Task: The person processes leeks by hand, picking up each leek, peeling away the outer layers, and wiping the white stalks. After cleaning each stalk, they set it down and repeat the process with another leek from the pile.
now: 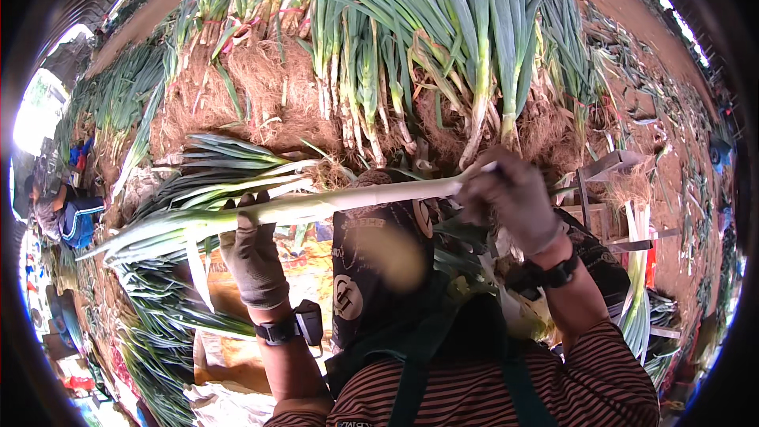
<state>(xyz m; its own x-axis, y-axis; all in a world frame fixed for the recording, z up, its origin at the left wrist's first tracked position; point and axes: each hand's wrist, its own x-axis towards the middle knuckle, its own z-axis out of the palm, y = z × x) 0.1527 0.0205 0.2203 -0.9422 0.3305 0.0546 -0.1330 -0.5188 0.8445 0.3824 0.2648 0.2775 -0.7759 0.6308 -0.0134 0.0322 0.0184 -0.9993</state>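
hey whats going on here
A person is holding one long green onion roughly level across the front. The gloved left hand has it toward the leafy end, and the gloved right hand grips near the pale base end. More green onions with shaggy roots lie ahead, and a leafy pile sits at the left.

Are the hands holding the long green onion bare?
No, the left hand and right hand on the long green onion both wear grayish-brown gloves.
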